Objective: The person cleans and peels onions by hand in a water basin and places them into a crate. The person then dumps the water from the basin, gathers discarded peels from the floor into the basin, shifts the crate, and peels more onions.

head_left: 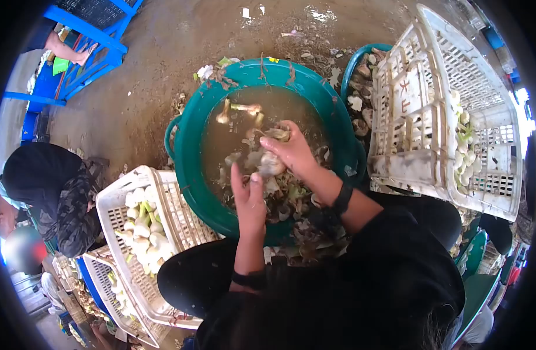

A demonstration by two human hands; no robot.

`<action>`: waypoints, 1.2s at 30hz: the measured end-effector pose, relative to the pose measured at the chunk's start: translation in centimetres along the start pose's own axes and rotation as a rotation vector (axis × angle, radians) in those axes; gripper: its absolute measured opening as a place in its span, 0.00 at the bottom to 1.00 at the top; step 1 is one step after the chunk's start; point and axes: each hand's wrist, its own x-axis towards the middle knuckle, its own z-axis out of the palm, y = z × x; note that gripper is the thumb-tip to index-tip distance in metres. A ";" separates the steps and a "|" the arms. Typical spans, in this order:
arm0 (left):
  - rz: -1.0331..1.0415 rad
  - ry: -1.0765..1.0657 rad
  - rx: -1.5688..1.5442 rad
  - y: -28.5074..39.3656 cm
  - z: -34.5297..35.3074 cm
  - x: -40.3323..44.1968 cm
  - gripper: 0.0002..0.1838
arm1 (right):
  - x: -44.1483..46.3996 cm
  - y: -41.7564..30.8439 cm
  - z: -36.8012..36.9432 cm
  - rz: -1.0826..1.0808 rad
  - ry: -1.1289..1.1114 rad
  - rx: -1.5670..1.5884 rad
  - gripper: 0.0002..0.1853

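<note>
Right hand gripped a garlic bulb over the tub, likely so scraps fell inside. Left hand, thumb and finger apart, was just beside the bulb; blur hid any contact. Crates flanked the tub, probably for easy reach.

Dark fisheye edges, glare on floor

The tub, bulbs in its water, stands between a left crate and right crate
</note>
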 end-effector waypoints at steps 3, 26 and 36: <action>0.307 -0.188 0.242 -1.7 0.3 -0.5 0.31 | -3.8 -0.5 1.4 -0.366 0.199 -0.356 0.13; -0.076 -0.438 0.171 1.1 -2.0 -2.0 0.20 | -9.7 -3.7 -3.5 0.347 -0.283 -0.505 0.13; 0.581 -0.472 1.065 2.4 -0.5 -5.3 0.24 | -7.6 -1.4 -6.5 0.451 -0.279 -0.487 0.13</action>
